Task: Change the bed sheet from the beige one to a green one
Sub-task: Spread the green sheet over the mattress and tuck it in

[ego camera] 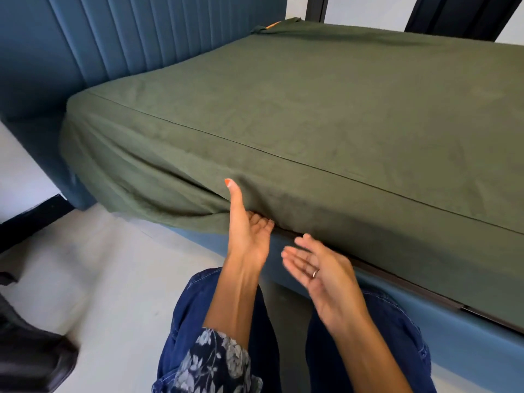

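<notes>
A green sheet [312,114] covers the whole top of the mattress and hangs down its near side, loose and wrinkled toward the left corner beside the blue padded headboard [113,38]. The person's left hand [248,226] is palm up with straight fingers slipped under the sheet's lower edge, where mattress meets the blue bed frame [411,313], thumb pointing up against the fabric. The right hand [317,268] hovers just beside it, relaxed and holding nothing, a ring on one finger. Denim-clad knees show below.
</notes>
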